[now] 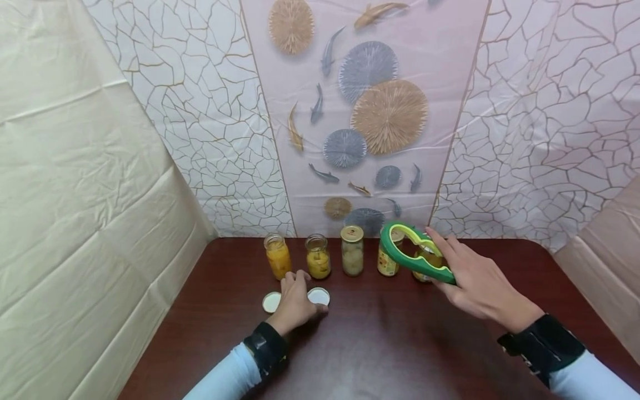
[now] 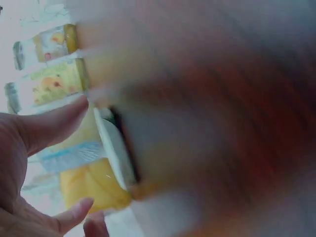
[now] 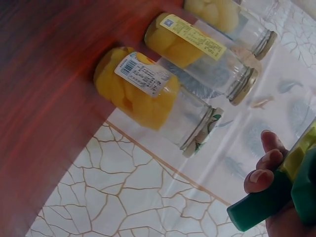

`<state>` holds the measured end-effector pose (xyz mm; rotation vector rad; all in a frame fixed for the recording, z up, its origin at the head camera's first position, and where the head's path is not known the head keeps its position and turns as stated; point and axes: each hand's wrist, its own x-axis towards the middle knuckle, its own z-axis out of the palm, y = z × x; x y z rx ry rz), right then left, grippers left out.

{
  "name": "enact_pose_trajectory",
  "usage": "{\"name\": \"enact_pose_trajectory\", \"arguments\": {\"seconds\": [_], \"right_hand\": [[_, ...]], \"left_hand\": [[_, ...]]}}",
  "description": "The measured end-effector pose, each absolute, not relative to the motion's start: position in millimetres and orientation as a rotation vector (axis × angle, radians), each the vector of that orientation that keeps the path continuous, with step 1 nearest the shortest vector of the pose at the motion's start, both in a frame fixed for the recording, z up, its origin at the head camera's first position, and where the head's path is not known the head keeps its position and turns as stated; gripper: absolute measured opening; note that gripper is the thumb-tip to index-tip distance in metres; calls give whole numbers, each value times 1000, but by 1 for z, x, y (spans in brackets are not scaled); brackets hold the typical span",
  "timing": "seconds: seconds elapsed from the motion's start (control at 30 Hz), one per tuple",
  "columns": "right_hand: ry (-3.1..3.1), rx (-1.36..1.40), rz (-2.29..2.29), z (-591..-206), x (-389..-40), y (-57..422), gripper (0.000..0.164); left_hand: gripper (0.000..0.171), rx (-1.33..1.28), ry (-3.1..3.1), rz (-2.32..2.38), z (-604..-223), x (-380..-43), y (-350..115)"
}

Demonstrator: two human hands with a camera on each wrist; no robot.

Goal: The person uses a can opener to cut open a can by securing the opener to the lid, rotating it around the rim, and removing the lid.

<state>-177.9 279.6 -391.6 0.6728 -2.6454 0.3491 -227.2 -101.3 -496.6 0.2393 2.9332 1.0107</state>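
Observation:
My right hand point(image 1: 477, 280) grips a green jar opener point(image 1: 392, 253) with a wavy yellow-green inner edge, held up before the two rightmost jars. Its fingers also show around the opener point(image 3: 261, 210) in the right wrist view. My left hand point(image 1: 296, 303) is low over the table, thumb and fingers spread apart. Beside its thumb lies a white-lined jar lid point(image 1: 319, 296), and another lid point(image 1: 271, 301) lies left of the hand. In the left wrist view, a lid point(image 2: 116, 148) appears beyond the gap between thumb and fingers.
Two lidless jars stand behind my left hand: a jar of orange fruit point(image 1: 278, 256) and a jar of yellow fruit point(image 1: 318, 258). Right of them stand a lidded jar of pale fruit point(image 1: 352, 253), a yellow-labelled jar point(image 3: 197, 49) and another lidded jar point(image 3: 143, 91). A patterned cloth point(image 1: 345, 183) hangs behind the table point(image 1: 370, 344).

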Motion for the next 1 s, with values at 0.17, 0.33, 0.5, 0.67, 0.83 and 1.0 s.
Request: {"name": "enact_pose_trajectory", "arguments": {"seconds": [0.17, 0.33, 0.5, 0.67, 0.83, 1.0], "right_hand": [[-2641, 646, 370, -394, -175, 284, 97], [-2653, 641, 408, -398, -173, 284, 96], [-2654, 630, 461, -399, -170, 281, 96], [-2646, 632, 455, -399, -167, 279, 97], [-2639, 634, 440, -399, -163, 276, 99], [-2634, 639, 437, -397, -160, 274, 100]], "left_hand": [[67, 315, 2880, 1184, -479, -220, -83], [74, 376, 2658, 1411, -470, -224, -56], [90, 321, 2564, 1366, -472, -242, -28], [101, 148, 2564, 1437, -476, -264, -2], [98, -44, 2504, 1760, -477, -284, 15], [84, -74, 2507, 1854, -480, -294, 17]]}}
